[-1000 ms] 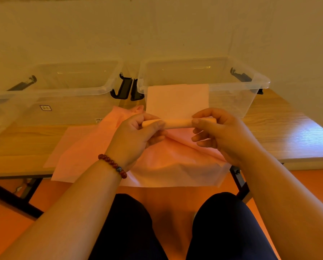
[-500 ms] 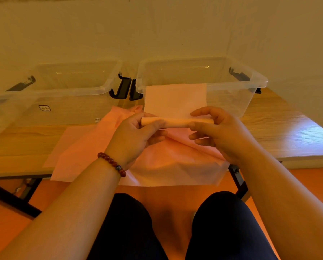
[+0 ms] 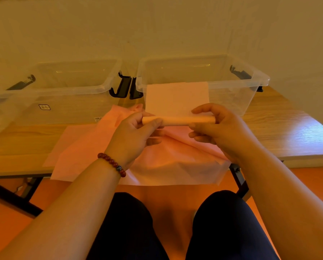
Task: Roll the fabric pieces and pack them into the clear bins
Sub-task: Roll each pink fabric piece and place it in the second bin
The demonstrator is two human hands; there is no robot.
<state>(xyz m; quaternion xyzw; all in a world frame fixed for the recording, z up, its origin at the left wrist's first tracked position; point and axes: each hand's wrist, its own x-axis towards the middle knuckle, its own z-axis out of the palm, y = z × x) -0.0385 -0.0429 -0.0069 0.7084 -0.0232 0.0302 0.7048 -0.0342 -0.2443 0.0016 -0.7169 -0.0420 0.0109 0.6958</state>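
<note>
Hands raised just in front of the right clear bin (image 3: 250, 98): left hand (image 3: 136, 132) and right hand (image 3: 218, 132) each pinch one end of a half-rolled fabric piece (image 3: 177, 120). Its unrolled flap stands up before the bin's near wall. Loose fabric pile (image 3: 175, 160) lies on the worktop (image 3: 288, 128) in front of the bin. Left clear bin (image 3: 63, 109) sits beside it.

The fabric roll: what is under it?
Loose pink fabric pieces lie on the table below the fabric roll; the left hand and right hand cover part of them.
</note>
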